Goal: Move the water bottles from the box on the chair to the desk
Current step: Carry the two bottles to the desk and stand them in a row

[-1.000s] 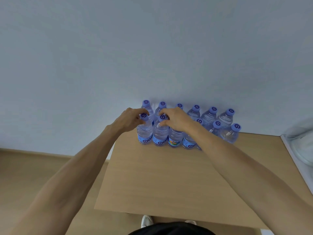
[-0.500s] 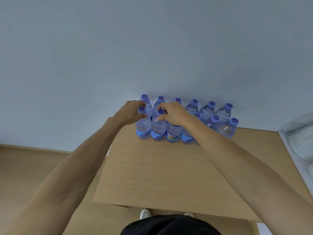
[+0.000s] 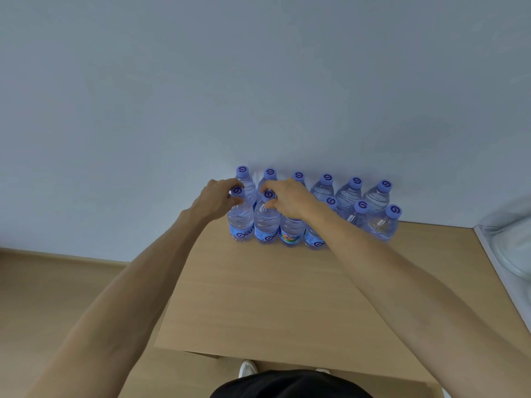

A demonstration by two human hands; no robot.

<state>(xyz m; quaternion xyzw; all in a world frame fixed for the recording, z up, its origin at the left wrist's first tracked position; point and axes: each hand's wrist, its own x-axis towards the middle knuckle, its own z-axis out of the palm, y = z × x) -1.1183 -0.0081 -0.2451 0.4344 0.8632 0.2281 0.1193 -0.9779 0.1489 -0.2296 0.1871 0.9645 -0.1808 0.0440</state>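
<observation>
Several clear water bottles with purple caps stand in two rows at the far edge of the wooden desk [image 3: 273, 297], against the wall. My left hand [image 3: 217, 201] pinches the cap of the leftmost front-row bottle [image 3: 240, 222], which stands on the desk. My right hand [image 3: 287, 198] grips the cap and neck of the second front-row bottle [image 3: 266, 225], also standing on the desk. The right forearm hides parts of the front-row bottles behind it. The box and the chair are out of view.
A pale wall rises right behind the bottles. The wooden floor [image 3: 57, 297] lies left of the desk. A white, translucent object [image 3: 511, 239] sits at the right edge. My white shoes [image 3: 248, 367] show under the desk's near edge.
Both hands stay on the same two bottle caps. The bottles and hands sit slightly higher in the view, as the camera tilted down a little.
</observation>
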